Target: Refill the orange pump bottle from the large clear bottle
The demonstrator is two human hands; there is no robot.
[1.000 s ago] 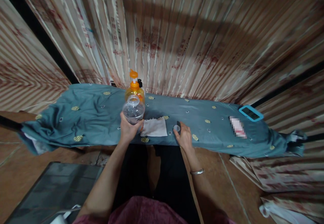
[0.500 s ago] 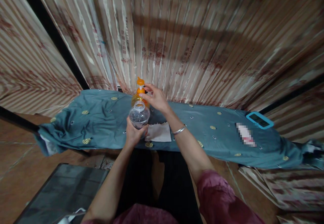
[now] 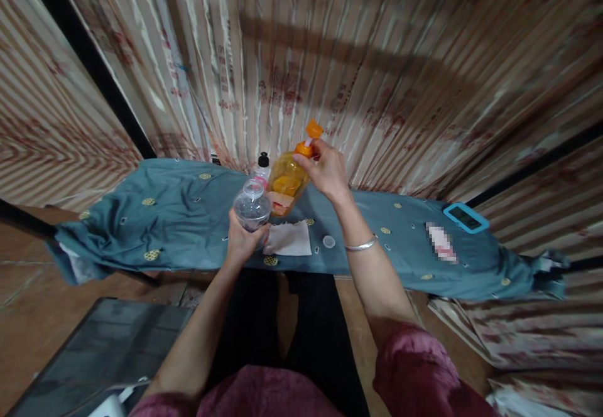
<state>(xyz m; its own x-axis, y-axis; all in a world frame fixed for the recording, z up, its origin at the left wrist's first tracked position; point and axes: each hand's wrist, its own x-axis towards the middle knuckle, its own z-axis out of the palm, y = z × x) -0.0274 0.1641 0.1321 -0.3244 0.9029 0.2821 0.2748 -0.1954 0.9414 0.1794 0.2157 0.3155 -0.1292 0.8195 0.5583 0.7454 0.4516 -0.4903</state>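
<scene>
The left hand (image 3: 242, 241) is wrapped around a clear bottle (image 3: 252, 206) and holds it up just above the near edge of the desk (image 3: 179, 228). The bottle's mouth is open, with no cap on it, and it looks almost empty inside; I cannot tell if there is any water in it. The right hand (image 3: 325, 169) has its fingers closed around the neck of an orange pump bottle (image 3: 287, 181), right under the orange pump top. That bottle is lifted off the desk and tilted, its bottom leaning toward the clear bottle, nearly touching it. Orange liquid fills much of it.

Behind the two bottles stands a small bottle with a black cap (image 3: 262, 166), close to the curtain (image 3: 330, 59). A white paper (image 3: 289, 239) lies flat on the blue cloth just beside the left hand. A small clear cap (image 3: 328, 241) lies on the cloth to the right of the paper, under the right arm.

Far to the right, near the end of the desk, lies a thing with a blue frame (image 3: 465, 217). The left half of the desk is bare cloth with lots of room. The cloth hangs down over the near edge and the left end. The curtain runs right along the far edge
</scene>
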